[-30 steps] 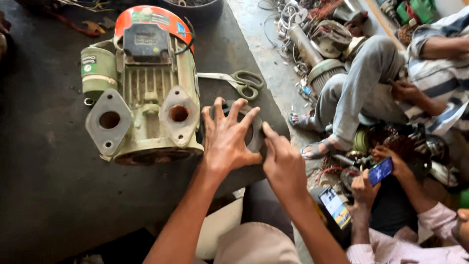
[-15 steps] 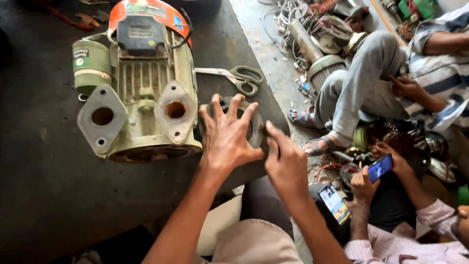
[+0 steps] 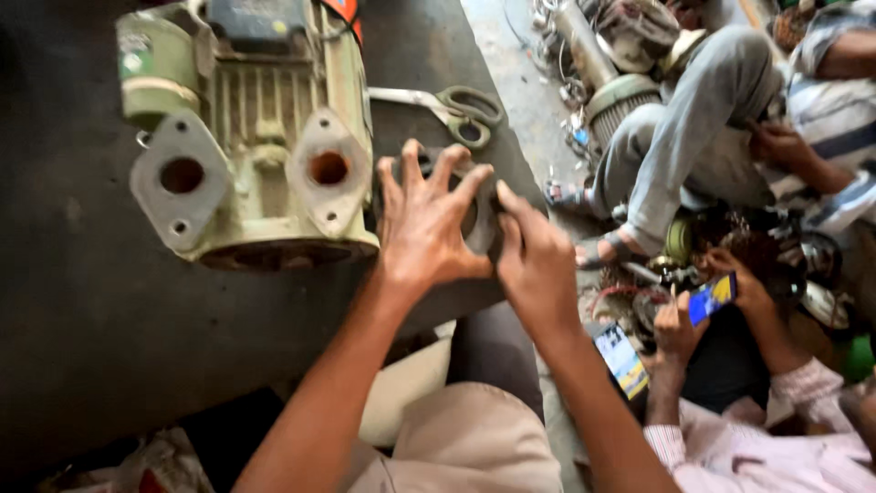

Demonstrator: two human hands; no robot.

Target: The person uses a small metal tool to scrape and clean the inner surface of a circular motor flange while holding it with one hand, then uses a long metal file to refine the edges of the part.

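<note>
The left hand (image 3: 422, 228) lies with fingers spread wide over a dark round metal part (image 3: 482, 219), so most of this part is hidden and its shape is hard to read. The right hand (image 3: 537, 260) touches its right edge; I cannot tell if either grip really closes on it. The part rests on the dark worktop (image 3: 82, 310), just right of the pale green ribbed pump motor (image 3: 251, 155), whose top is cut off. Metal scissors (image 3: 452, 105) lie behind the part.
</note>
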